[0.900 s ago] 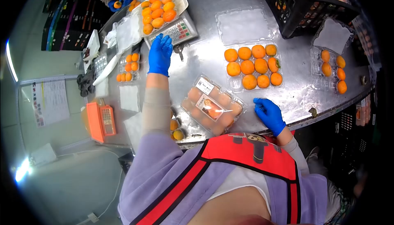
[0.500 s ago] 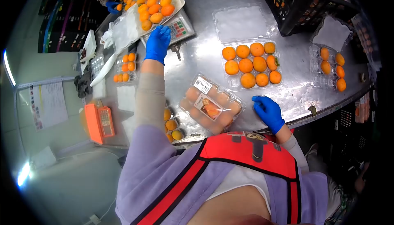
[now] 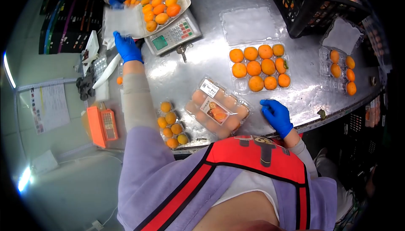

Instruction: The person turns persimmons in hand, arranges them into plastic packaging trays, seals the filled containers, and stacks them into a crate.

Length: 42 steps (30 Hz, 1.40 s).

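My left hand [image 3: 128,49], blue-gloved, is at the lower edge of the open clear lid [image 3: 124,21]. Its fingertips are closed on that edge. The lid is blurred and joins a box of orange fruit [image 3: 159,6] standing on a white tray on the scale [image 3: 173,33]. My right hand [image 3: 277,116], also gloved, rests at the table's near edge, its fingers curled together and nothing visible in them. Between my hands lies a closed, labelled fruit box [image 3: 217,108]. Beyond my right hand is an open box with several orange fruits [image 3: 260,68].
A black crate [image 3: 314,9] stands at the upper right, above another open fruit box [image 3: 337,68]. A partly filled box [image 3: 171,125] sits beside my left forearm. Keys [image 3: 181,53] lie below the scale. A co-worker's gloved hand [image 3: 116,2] is near the lid.
My left hand has moved left from the scale's front to the lid's edge, uncovering the display. The lid has shifted left and up. My right hand has stayed in place.
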Tool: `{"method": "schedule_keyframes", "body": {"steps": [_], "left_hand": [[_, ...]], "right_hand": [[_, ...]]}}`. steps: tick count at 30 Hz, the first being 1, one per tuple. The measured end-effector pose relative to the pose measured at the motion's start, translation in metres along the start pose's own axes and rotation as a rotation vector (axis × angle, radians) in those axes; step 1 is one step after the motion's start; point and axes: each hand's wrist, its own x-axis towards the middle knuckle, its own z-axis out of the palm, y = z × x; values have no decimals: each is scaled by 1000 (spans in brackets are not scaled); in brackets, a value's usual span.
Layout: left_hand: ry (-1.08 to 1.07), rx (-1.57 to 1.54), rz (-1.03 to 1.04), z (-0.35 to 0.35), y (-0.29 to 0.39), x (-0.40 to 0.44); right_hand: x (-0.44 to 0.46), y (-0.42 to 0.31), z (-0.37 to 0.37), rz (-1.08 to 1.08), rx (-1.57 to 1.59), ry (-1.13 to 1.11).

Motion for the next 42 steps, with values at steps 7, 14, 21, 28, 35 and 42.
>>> {"method": "schedule_keyframes", "body": {"steps": [7, 14, 21, 28, 35, 42], "left_hand": [[-299, 84, 46, 46, 16, -49], [-449, 574, 759, 54, 38, -100], [-993, 669, 573, 44, 41, -177], [-958, 495, -49, 4, 30, -244], [-1077, 439, 121, 59, 33, -298], [-1123, 373, 132, 104, 31, -328]], "right_hand": [[-1, 2, 1, -5, 8, 29], [-1, 1, 2, -34, -3, 41], [-2, 3, 1, -37, -6, 43], [-1, 3, -2, 4, -34, -17], [-2, -3, -9, 15, 184, -10], [27, -22, -49, -106, 277, 398]]}}
